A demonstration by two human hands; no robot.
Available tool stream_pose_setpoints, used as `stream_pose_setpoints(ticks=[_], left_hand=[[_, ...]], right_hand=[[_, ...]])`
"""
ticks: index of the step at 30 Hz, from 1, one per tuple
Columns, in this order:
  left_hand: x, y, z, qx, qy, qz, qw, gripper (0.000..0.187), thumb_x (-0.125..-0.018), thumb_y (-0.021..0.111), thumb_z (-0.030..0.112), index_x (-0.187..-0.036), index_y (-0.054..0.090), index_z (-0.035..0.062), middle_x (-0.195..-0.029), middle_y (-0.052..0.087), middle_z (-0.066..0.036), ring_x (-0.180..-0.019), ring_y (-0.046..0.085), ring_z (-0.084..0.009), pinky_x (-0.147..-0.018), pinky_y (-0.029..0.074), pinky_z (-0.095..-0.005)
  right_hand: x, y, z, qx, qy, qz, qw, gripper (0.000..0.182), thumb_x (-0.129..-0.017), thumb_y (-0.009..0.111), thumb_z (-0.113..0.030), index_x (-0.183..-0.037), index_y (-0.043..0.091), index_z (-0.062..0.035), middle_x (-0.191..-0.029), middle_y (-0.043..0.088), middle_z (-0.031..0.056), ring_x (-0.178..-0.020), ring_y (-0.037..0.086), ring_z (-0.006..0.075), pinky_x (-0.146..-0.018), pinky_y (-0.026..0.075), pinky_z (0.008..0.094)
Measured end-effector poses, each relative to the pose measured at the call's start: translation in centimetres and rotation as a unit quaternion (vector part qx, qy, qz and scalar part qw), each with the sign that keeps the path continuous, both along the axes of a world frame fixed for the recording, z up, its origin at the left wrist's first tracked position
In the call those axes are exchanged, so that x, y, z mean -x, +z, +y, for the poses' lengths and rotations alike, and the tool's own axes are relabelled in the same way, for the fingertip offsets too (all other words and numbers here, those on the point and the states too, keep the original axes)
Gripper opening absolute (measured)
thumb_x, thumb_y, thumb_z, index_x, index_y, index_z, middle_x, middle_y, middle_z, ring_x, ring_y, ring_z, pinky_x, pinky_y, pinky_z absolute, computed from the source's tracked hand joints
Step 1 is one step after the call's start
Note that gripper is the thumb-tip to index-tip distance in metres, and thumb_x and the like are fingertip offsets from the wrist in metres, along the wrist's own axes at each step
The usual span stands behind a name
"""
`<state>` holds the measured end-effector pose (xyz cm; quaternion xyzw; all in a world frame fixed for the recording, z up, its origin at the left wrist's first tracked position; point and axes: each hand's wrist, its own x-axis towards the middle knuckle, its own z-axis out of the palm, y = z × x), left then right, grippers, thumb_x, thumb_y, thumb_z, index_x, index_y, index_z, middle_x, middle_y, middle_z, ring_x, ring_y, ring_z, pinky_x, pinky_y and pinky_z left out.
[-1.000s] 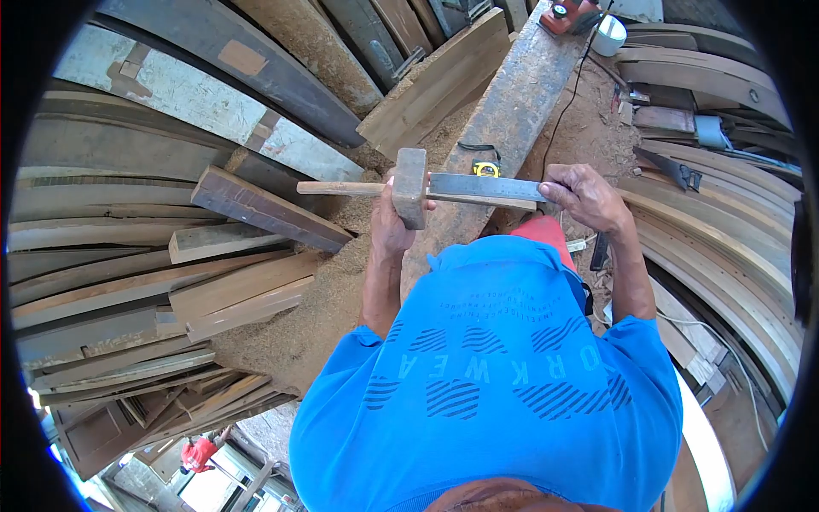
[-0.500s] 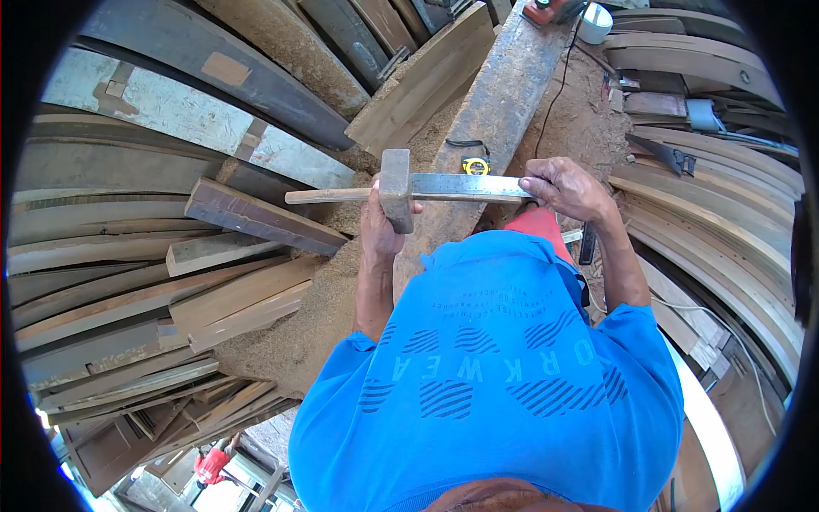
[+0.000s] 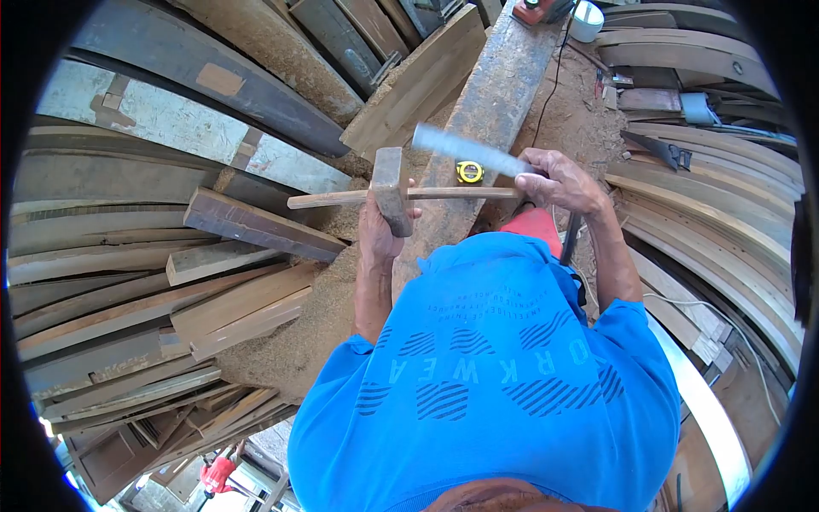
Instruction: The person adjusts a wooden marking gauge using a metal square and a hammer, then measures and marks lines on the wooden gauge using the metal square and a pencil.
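My left hand (image 3: 381, 230) is closed round a wooden marking gauge, gripping its block (image 3: 391, 192), through which a thin wooden beam (image 3: 461, 194) runs sideways. In my right hand (image 3: 563, 181) is a try square, its metal blade (image 3: 469, 150) blurred and pointing up to the left. The dark stock (image 3: 572, 239) of the square shows below that hand. The blade is apart from the gauge block, above the beam. A yellow and black tape measure (image 3: 469, 171) lies on the long worn plank just beyond the beam.
The long plank (image 3: 503, 94) runs away from me, with a red power tool (image 3: 531, 10) and a white tub (image 3: 586, 21) at its far end. Stacked boards (image 3: 102, 247) line the left. On the right are more boards (image 3: 708, 192), a handsaw (image 3: 657, 149) and a black cord (image 3: 553, 85).
The square's blade has swung up off the gauge beam, tilting up at its left end as my right hand turned. The left hand still holds the gauge, which has tilted slightly.
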<state>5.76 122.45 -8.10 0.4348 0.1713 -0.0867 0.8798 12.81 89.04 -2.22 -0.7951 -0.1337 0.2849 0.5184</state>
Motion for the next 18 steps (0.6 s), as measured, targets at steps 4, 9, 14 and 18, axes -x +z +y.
stream_pose_setpoints(ticks=[4, 9, 14, 18], left_hand=[[-0.3, -0.9, 0.0, 0.0, -0.022, 0.025, 0.999, 0.049, -0.109, 0.039, 0.04, -0.139, 0.052, 0.0038, -0.124, 0.064, -0.015, -0.101, 0.065, -0.0249, -0.075, 0.06, -0.0436], [-0.5, 0.5, -1.1, -0.151, -0.047, 0.007, 0.987, 0.052, -0.111, 0.036, 0.042, -0.141, 0.052, 0.0031, -0.128, 0.063, -0.014, -0.109, 0.063, -0.0206, -0.084, 0.057, -0.038], [-0.7, 2.8, -1.8, -0.247, -0.053, -0.113, 0.961, 0.047, -0.11, 0.042, 0.037, -0.14, 0.054, 0.0026, -0.127, 0.063, -0.009, -0.117, 0.056, -0.0152, -0.101, 0.046, -0.0334], [-0.6, 2.5, -1.3, -0.231, -0.081, -0.135, 0.96, 0.046, -0.109, 0.045, 0.036, -0.141, 0.053, 0.0024, -0.13, 0.061, -0.009, -0.121, 0.054, -0.0165, -0.106, 0.042, -0.034]], right_hand=[[-0.1, -0.7, 0.7, -0.062, -0.015, 0.038, 0.997, 0.03, -0.094, 0.072, -0.031, -0.101, 0.07, -0.0019, -0.069, 0.056, -0.001, -0.069, 0.051, 0.0093, -0.063, 0.042, 0.0314], [-0.3, -2.4, 1.5, -0.037, 0.028, 0.007, 0.999, 0.031, -0.086, 0.077, -0.028, -0.093, 0.071, 0.0006, -0.067, 0.055, -0.0005, -0.065, 0.051, 0.0102, -0.059, 0.042, 0.0331], [0.3, -2.6, 1.4, -0.039, 0.003, 0.065, 0.997, 0.036, -0.084, 0.078, -0.035, -0.092, 0.072, -0.0002, -0.07, 0.061, -0.001, -0.066, 0.054, 0.0096, -0.059, 0.043, 0.0303], [0.4, -1.7, 1.7, -0.029, -0.007, 0.103, 0.994, 0.038, -0.084, 0.079, -0.039, -0.09, 0.072, -0.0017, -0.073, 0.064, -0.0015, -0.067, 0.054, 0.0084, -0.06, 0.042, 0.0282]])
